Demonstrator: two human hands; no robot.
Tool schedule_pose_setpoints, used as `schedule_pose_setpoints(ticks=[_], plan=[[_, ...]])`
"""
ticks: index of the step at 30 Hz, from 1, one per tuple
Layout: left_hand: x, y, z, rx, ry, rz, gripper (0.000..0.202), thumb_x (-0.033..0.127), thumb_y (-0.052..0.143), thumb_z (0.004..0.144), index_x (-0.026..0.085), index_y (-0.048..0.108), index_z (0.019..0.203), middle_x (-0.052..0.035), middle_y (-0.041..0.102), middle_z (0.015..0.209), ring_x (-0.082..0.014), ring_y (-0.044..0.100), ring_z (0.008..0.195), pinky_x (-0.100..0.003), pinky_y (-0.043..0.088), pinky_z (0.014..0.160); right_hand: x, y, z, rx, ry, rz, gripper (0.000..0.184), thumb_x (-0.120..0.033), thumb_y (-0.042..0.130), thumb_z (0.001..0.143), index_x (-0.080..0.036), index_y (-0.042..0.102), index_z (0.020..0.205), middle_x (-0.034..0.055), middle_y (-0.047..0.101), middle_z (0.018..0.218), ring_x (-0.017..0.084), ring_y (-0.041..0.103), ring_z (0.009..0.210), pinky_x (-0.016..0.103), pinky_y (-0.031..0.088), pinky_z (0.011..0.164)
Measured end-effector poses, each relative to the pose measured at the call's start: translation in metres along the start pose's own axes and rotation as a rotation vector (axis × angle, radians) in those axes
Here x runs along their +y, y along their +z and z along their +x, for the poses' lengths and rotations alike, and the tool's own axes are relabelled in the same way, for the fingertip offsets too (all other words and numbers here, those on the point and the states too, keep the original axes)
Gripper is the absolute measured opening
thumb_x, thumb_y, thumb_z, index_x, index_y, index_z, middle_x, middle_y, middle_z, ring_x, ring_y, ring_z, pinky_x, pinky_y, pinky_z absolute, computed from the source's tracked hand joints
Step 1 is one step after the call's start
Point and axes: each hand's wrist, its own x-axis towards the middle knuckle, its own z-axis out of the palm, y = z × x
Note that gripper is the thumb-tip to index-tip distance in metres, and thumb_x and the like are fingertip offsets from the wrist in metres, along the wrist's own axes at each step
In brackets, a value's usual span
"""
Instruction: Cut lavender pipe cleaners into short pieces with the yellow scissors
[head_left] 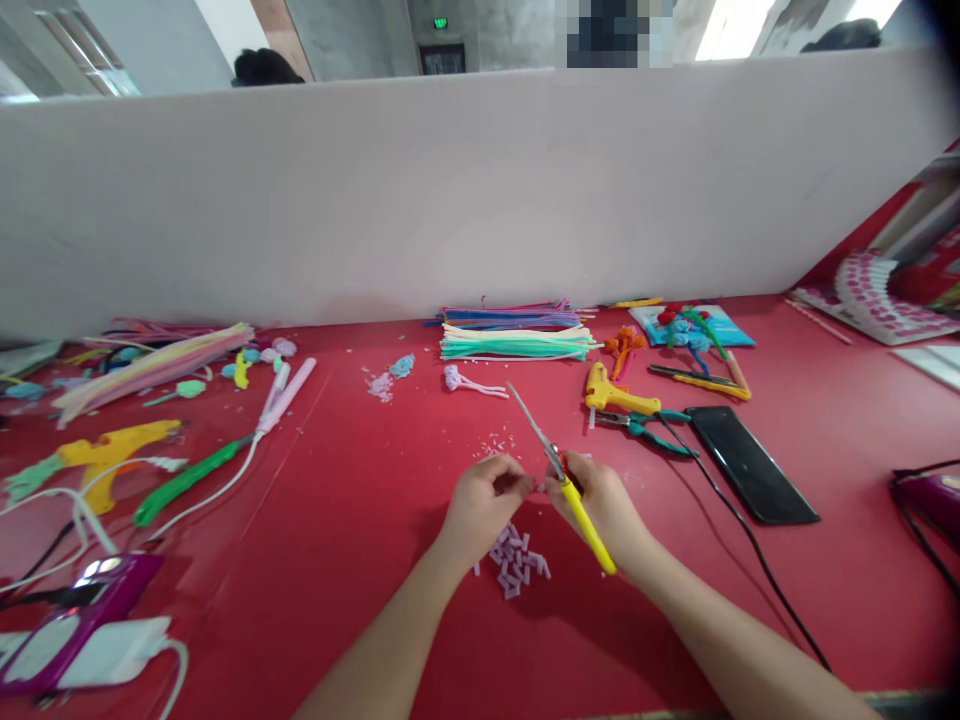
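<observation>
Our right grip is wrapped around the yellow-handled scissors, whose long axis runs diagonally, blades pointing up and left, away from us. Our left grip pinches a small lilac piece just beside the blades, above a pile of cut lilac bits on the red surface. We see a grey partition behind; no writing is readable.

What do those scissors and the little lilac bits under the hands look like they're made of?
The scissors in the right hand: thin grey blades that look like metal, and a glossy yellow handle, probably plastic. The lilac pieces: short, matt, fuzzy-looking bits, seemingly cut pipe cleaner like the stacked stems; too small to be sure.
</observation>
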Motion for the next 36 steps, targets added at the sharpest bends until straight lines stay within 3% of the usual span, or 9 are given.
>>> schedule_pose_setpoints(ticks=[2, 5, 13, 19, 24, 36], plan=[[0.002, 0.002, 0.0, -0.039, 0.027, 0.007, 0.007, 0.019, 0.051, 0.066, 0.018, 0.057, 0.069, 0.0001, 0.053, 0.062, -0.0115, 0.047, 0.057, -0.021, 0.036, 0.054, 0.0, 0.0, 0.0, -0.006, -0.018, -0.032, 0.011, -0.027, 0.041, 0.068, -0.017, 0.043, 0.063, -0.0031, 0.046, 0.051, 0.008, 0.04, 0.046, 0.017, 0.025, 0.044], [0.0, 0.005, -0.001, -0.088, 0.036, 0.028, 0.007, 0.017, 0.051, 0.065, 0.018, 0.058, 0.066, -0.0006, 0.054, 0.061, -0.0121, 0.048, 0.055, -0.022, 0.036, 0.053, -0.001, 0.0, 0.0, -0.017, -0.025, -0.061, 0.013, -0.029, 0.039, 0.07, -0.018, 0.042, 0.063, -0.0028, 0.045, 0.051, 0.008, 0.041, 0.046, 0.017, 0.023, 0.043], [-0.004, 0.007, -0.001, -0.065, 0.016, -0.056, 0.008, 0.016, 0.054, 0.061, 0.019, 0.06, 0.064, -0.0012, 0.055, 0.06, -0.0132, 0.048, 0.057, -0.023, 0.037, 0.056, -0.004, -0.001, 0.0, -0.011, -0.053, -0.196, 0.016, -0.031, 0.039, 0.071, -0.018, 0.043, 0.062, -0.0026, 0.046, 0.048, 0.007, 0.037, 0.042, 0.018, 0.019, 0.042], [0.002, -0.008, 0.005, 0.103, -0.099, -0.282, 0.009, 0.024, 0.055, 0.065, 0.016, 0.057, 0.067, 0.0016, 0.052, 0.055, -0.0098, 0.046, 0.053, -0.021, 0.037, 0.054, -0.004, -0.008, -0.001, 0.048, -0.036, -0.326, 0.026, -0.044, 0.043, 0.069, -0.019, 0.045, 0.072, -0.0005, 0.052, 0.056, 0.011, 0.047, 0.048, 0.019, 0.022, 0.044], [0.001, -0.018, 0.01, 0.278, -0.133, -0.558, 0.011, 0.023, 0.056, 0.064, 0.014, 0.055, 0.07, 0.0002, 0.053, 0.059, -0.009, 0.048, 0.052, -0.021, 0.038, 0.053, -0.002, -0.005, -0.003, -0.033, -0.042, -0.47, 0.038, -0.056, 0.037, 0.069, -0.019, 0.045, 0.073, 0.002, 0.057, 0.06, 0.014, 0.053, 0.051, 0.021, 0.022, 0.045], [0.003, -0.019, 0.009, 0.349, -0.124, -0.672, 0.007, 0.019, 0.056, 0.062, 0.013, 0.055, 0.067, 0.0007, 0.054, 0.057, -0.0077, 0.049, 0.051, -0.02, 0.037, 0.052, 0.0, 0.006, -0.004, -0.122, -0.056, -0.537, 0.039, -0.054, 0.033, 0.074, -0.018, 0.047, 0.072, 0.0047, 0.059, 0.059, 0.016, 0.056, 0.053, 0.024, 0.022, 0.045]])
